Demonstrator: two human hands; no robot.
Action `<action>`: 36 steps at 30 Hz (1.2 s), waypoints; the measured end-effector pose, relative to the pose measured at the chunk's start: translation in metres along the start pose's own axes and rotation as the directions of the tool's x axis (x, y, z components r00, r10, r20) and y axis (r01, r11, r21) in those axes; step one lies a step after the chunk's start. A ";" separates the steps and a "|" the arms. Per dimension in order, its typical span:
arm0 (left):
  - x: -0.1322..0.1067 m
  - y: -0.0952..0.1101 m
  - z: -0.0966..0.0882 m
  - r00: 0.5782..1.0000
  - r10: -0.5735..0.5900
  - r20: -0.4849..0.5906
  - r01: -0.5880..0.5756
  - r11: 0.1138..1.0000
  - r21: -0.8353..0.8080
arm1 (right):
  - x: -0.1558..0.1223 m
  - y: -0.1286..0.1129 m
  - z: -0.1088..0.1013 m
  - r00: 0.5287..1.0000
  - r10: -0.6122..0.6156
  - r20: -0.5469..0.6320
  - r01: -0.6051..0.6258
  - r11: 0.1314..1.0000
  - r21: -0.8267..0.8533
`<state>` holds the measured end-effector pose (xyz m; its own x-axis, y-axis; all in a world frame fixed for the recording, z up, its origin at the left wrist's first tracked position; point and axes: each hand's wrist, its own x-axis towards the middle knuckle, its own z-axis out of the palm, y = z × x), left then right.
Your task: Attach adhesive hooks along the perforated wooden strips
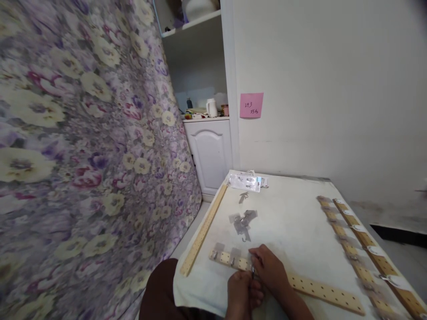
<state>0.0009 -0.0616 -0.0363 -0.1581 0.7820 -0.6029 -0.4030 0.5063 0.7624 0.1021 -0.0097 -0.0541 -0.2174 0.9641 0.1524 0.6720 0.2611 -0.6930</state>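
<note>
A pale wooden strip with rows of holes [327,291] lies across the near part of the table. Two metal hooks on clear plates, one hook [215,255] at the strip's left end and another hook [232,261] beside it, sit on it. My right hand [271,269] is closed over the strip, thumb and finger pinching at a small metal hook [253,270], whose plate is mostly hidden. Just in front, at the strip's near edge, my left hand [240,291] has curled fingers against the same hook; what they grip is hidden. Several loose clear-plate hooks [243,221] lie in a pile beyond.
Another holed strip [203,231] lies along the table's left edge. Two strips with hooks, one darker [383,264] and one paler [352,254], run down the right side. Packaging [245,181] and a single hook [244,195] lie at the back. A floral curtain [93,155] hangs left.
</note>
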 end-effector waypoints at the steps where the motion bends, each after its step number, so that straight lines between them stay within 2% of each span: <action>1: 0.000 0.000 0.000 1.000 0.001 -0.001 -0.001 1.000 0.002 | 0.000 0.000 0.000 1.000 -0.001 0.002 0.001 1.000 -0.005; 13: -0.002 0.000 0.003 0.999 0.042 -0.009 -0.041 0.998 0.050 | -0.005 -0.002 -0.001 1.000 -0.017 0.004 0.017 0.997 -0.071; 21: -0.003 -0.001 0.002 0.999 0.048 0.007 -0.048 0.999 0.019 | -0.008 -0.002 -0.002 0.999 -0.036 -0.014 0.035 0.999 -0.038; 30: 0.004 -0.005 -0.001 0.999 0.044 0.007 -0.044 0.999 0.024 | -0.007 -0.003 -0.003 1.000 0.007 -0.006 -0.008 1.000 -0.018; 36: 0.001 -0.003 0.000 0.999 0.045 0.001 -0.045 0.998 0.042 | -0.005 -0.006 -0.009 0.995 0.088 0.036 -0.089 0.996 0.027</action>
<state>0.0019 -0.0624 -0.0395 -0.1753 0.8040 -0.5681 -0.3574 0.4857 0.7977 0.1058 -0.0156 -0.0442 -0.1829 0.9810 0.0649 0.6693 0.1726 -0.7227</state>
